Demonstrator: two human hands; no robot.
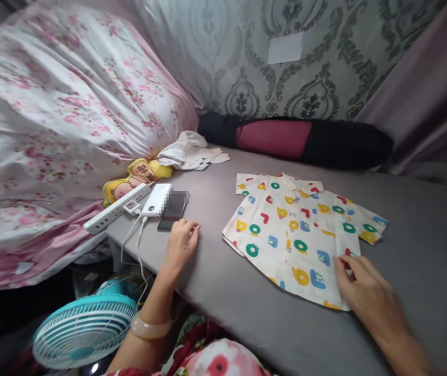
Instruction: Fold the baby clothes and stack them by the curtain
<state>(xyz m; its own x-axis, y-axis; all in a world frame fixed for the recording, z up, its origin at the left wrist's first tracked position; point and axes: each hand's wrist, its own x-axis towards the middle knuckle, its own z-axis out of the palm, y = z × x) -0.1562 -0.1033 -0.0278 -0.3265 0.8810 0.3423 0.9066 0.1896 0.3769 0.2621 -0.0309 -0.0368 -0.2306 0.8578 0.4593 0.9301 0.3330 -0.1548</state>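
- Shirt (pixel 291 243): laid out flat on the grey bench (pixel 419 266), right of the middle, collar toward the far side and hem toward the near; white, printed with coloured shapes.
- Right hand (pixel 364 287): at the shirt's near right corner, fingers curled toward the thumb with a small gap showing; cannot tell whether it pinches the cloth.
- Left hand (pixel 184 241): on the bench left of the shirt and apart from it, fingers loosely bent, nothing seen in it; a bangle (pixel 151 327) circles that forearm.
- Phone (pixel 174 211): just beyond the left hand; cannot tell whether they touch.
- Power bank (pixel 156 201): white, left of the phone, cable at its near end.
- Power strip (pixel 107 216): farther left, by a yellow cushion (pixel 123 188).
- Rag (pixel 187 150): white, crumpled, beyond the phone.
- Bolster (pixel 274 139): black and maroon, across the far side.
- Fan (pixel 84 331): turquoise, near left, below the bench.
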